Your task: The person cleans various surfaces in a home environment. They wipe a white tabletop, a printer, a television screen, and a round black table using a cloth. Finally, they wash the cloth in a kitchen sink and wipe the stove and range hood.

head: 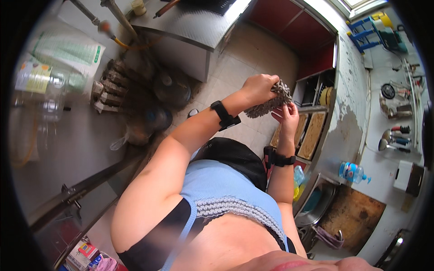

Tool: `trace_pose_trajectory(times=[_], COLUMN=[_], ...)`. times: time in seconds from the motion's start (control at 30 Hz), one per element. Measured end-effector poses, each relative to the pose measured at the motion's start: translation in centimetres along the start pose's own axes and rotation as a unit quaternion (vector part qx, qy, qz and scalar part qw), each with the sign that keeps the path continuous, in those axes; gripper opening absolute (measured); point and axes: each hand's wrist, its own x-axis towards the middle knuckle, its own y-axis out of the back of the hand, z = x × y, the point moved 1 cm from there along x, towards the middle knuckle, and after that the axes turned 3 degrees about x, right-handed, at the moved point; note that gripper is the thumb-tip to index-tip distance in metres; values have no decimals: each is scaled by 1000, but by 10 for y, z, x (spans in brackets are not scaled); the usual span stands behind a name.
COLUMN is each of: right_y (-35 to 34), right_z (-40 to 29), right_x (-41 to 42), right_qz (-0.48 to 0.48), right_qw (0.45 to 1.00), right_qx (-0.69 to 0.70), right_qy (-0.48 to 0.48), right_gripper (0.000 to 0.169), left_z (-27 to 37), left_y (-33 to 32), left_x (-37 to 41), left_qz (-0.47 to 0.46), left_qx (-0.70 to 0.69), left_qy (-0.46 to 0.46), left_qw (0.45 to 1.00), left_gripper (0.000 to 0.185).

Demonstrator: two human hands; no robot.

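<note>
My left hand (260,88) grips the top of a grey shaggy chenille cloth (268,107), possibly a mop pad, held up above the tiled floor. The cloth hangs bunched between my hands. My right hand (287,117) is at its lower right edge, thumb and fingertips pinching the loops while other fingers stay spread. Part of the cloth is hidden behind the left hand and wrist. A black strap with a small device (223,115) circles the left wrist, and another black strap (284,160) is on the right.
At right runs a counter with a metal sink (320,200), a stained wooden board (352,216) and a blue pump bottle (354,172). Red cabinets (305,27) stand ahead. A metal-topped table (190,28), large water bottle (172,88) and egg cartons (110,86) are at left.
</note>
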Motion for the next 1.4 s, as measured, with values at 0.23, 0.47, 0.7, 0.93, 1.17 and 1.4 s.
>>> trace_pose_trajectory(times=[0.23, 0.47, 0.7, 0.93, 1.17, 1.4], right_y=[-219, -354, -474, -502, -348, -314], right_z=[23, 128, 127, 138, 100, 81], right_x=[148, 210, 238, 229, 243, 354], right_qz=[-51, -158, -261, -388, -327, -272], right_qw=[996, 682, 682, 626, 668, 715], right_qx=[-61, -651, -591, -538, -601, -596], right_qy=[46, 293, 341, 411, 294, 245], right_gripper=[40, 74, 74, 65, 73, 71], left_z=[-194, -319, -356, -355, -309, -299], left_y=[118, 206, 239, 269, 198, 145], left_x=[57, -7, -14, 18, 99, 189], left_qz=[204, 296, 362, 340, 273, 217], left_qx=[-28, 161, 150, 246, 192, 164], left_qy=[117, 177, 220, 212, 131, 134], left_qw=[972, 925, 893, 882, 933, 953], left_gripper=[50, 49, 53, 52, 40, 38])
